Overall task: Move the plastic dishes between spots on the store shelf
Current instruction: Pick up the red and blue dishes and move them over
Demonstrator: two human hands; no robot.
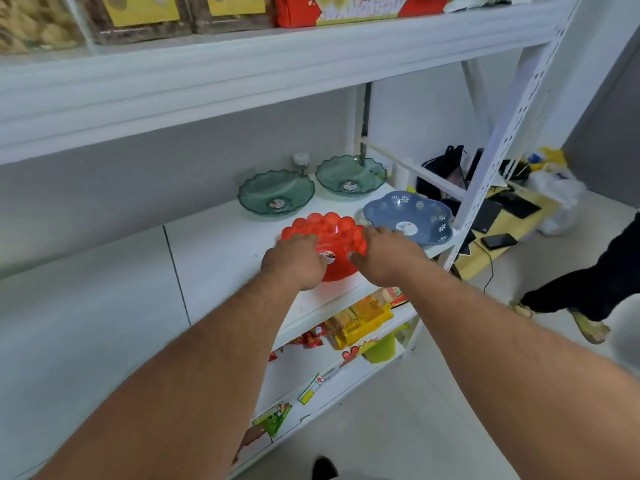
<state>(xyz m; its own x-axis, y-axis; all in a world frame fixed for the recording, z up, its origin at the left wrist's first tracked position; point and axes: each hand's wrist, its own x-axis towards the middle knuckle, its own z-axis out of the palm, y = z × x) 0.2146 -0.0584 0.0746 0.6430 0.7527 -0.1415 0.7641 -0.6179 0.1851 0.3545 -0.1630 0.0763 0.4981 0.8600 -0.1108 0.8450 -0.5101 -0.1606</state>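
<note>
1. Head view: a white store shelf board (221,244) holds four plastic dishes.
2. A see-through red plastic dish with a bumpy scalloped rim (332,233) sits near the front edge of the shelf, toward its right end.
3. The left hand (294,263) is on the left side of the red dish. Its fingers (320,263) curl down onto the dish, over the round sticker in the middle.
4. The right hand (389,256) is on the right side of the red dish. Its fingers (375,233) reach over the right rim, and the thumb points in toward the middle.
5. Both hands seem to hold the red dish between them, but I cannot tell how tight the grip is.
6. A blue plastic dish with white flowers (410,216) sits at the right front corner, just beside the red dish.
7. Two see-through green plastic dishes with wavy rims sit by the back edge: the left green dish (276,192) and the right green dish (350,174).
8. A small white roll (300,160) stands at the back edge, between the green dishes.
9. Yellow snack packs (360,322) lie on the shelf below.
</note>
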